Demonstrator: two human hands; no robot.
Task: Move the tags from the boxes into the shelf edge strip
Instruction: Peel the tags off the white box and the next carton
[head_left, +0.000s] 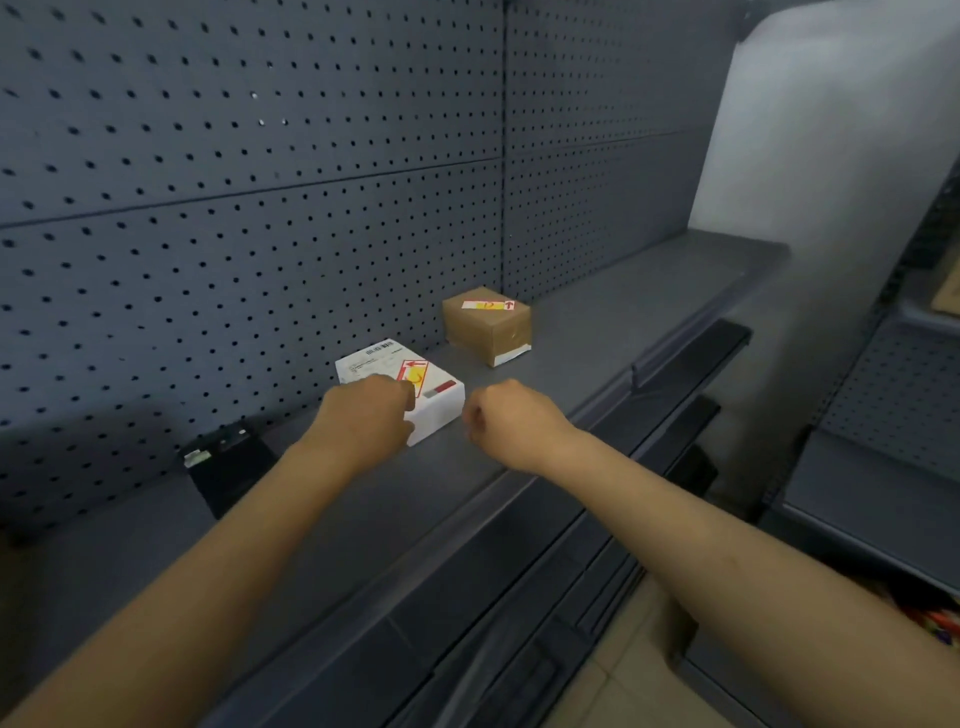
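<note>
Hands: left (366, 415) fingers on white box (441, 402) tag (413, 373); right (511, 415) fisted, empty.

Two bare forearms fill the lower half of the view, one entering from about 7 o'clock and the other from about 4 o'clock. Neither carries a sleeve, watch, bracelet or glove. The left hand (370, 415) and the right hand (511, 418) are both uncovered, with no rings to be seen on the parts that show. The right forearm shows a few small faint marks along its upper side.
</note>
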